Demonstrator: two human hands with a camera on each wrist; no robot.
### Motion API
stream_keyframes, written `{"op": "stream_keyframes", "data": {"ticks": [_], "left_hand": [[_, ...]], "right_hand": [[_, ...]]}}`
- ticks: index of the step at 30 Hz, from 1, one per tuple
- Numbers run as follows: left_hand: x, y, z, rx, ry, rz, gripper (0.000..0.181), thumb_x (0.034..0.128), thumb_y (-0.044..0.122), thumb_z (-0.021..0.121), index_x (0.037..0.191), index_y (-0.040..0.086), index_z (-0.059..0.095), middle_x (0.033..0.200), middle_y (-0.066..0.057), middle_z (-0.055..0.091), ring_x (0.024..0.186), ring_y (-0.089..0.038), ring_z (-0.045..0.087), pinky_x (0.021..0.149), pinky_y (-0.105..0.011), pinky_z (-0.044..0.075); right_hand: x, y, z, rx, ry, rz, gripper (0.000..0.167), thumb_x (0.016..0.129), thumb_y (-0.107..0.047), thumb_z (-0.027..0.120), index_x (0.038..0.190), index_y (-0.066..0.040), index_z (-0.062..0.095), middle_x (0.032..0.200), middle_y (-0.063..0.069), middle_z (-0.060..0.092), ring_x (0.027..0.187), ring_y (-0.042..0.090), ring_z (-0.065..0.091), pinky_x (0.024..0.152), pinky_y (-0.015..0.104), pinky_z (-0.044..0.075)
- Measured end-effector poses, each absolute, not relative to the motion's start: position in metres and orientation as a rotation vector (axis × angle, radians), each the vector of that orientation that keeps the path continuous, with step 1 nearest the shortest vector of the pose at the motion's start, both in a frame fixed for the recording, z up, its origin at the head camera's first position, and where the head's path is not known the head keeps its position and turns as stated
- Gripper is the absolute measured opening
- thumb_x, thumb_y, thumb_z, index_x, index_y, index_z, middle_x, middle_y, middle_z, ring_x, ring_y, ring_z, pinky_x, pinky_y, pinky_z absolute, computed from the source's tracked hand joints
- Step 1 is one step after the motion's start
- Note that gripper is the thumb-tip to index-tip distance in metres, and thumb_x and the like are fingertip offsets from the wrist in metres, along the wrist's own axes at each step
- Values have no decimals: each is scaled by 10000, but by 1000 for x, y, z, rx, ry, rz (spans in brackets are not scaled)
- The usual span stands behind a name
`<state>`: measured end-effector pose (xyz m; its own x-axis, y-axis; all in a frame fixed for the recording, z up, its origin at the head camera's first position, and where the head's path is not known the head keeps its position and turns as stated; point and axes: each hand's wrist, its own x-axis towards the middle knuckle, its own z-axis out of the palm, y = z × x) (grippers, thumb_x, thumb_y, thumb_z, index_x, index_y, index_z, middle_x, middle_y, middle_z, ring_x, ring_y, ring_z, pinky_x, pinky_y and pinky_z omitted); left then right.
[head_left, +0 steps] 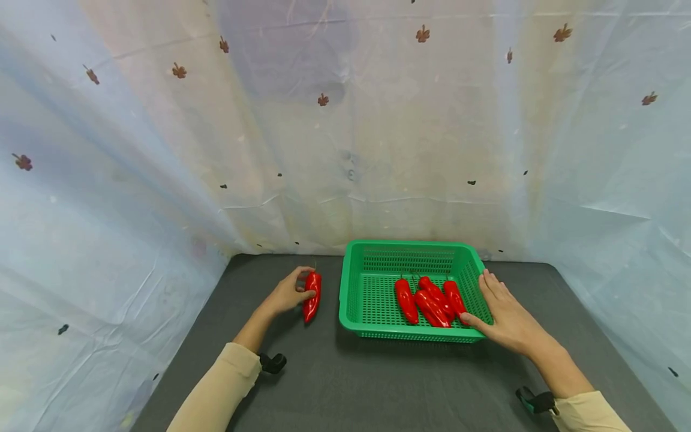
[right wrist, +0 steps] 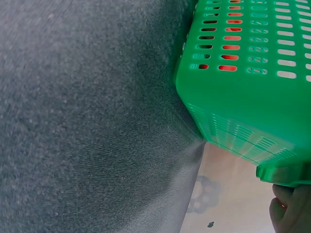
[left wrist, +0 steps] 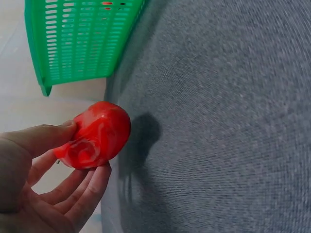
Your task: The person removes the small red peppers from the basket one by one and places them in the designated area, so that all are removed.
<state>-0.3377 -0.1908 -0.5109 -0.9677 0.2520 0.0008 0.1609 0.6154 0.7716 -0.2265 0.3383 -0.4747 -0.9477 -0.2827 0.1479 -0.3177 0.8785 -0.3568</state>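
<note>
Left hand [head_left: 287, 293]: grip pinching pepper [head_left: 312, 298]. Right hand [head_left: 507, 318]: grip uncurled on basket [head_left: 399, 329] rim, largely cropped in right wrist view.

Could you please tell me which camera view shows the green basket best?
The head view, which takes in nearly the whole green basket, peppers inside included. The left wrist view shows only part of its outside, the right wrist view an outer corner, both cut off by the frame.
</note>
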Motion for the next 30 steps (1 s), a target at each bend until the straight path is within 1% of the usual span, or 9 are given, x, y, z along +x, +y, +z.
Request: {"op": "stream_keyframes", "data": {"ticks": [3,6,13,17,24,30], "left_hand": [[-338,-191,-515,333,2724,1269,631,1023,153,765,1583,114,478,1470,-259,558,1238,-435,653,804,-455,622],[-339,-191,-517,335,2722,1251,629,1019,143,765,1579,104,479,1468,-264,560,1242,-434,649,807,-455,620],[-342,-189,-519,330,2718,1222,614,1008,135,776,1558,110,506,1444,-222,590,1136,-328,665,734,-393,599],[-344,-189,-521,334,2706,1228,615,1011,144,776,1564,110,508,1445,-214,592,1117,-304,665,728,-378,600],[-345,-189,-521,358,2684,1230,618,1020,143,762,1572,50,500,1467,-257,571,1128,-344,675,741,-401,616],[-346,-189,-519,384,2700,1181,611,1036,147,741,1582,31,492,1499,-272,569,1170,-367,653,809,-426,595]], "right_hand": [[-226,338,-476,478,-2953,594,1082,1023,-605,639,1678,90,129,1765,294,66,1628,492,80,1336,510,18],[-226,339,-477,482,-2941,597,1077,1021,-598,644,1675,93,140,1763,297,77,1626,495,90,1337,495,11],[-227,339,-477,490,-2932,601,1073,1023,-594,645,1680,84,135,1767,286,71,1626,493,97,1338,471,-4],[-227,338,-477,482,-2947,604,1080,1026,-607,634,1683,79,119,1772,279,52,1629,492,76,1336,490,-2],[-227,339,-475,472,-2956,601,1081,1027,-614,627,1681,82,119,1773,276,47,1629,494,76,1334,519,14],[-227,338,-475,480,-2949,605,1071,1029,-598,635,1677,90,132,1767,289,59,1625,502,83,1331,544,36]]}}
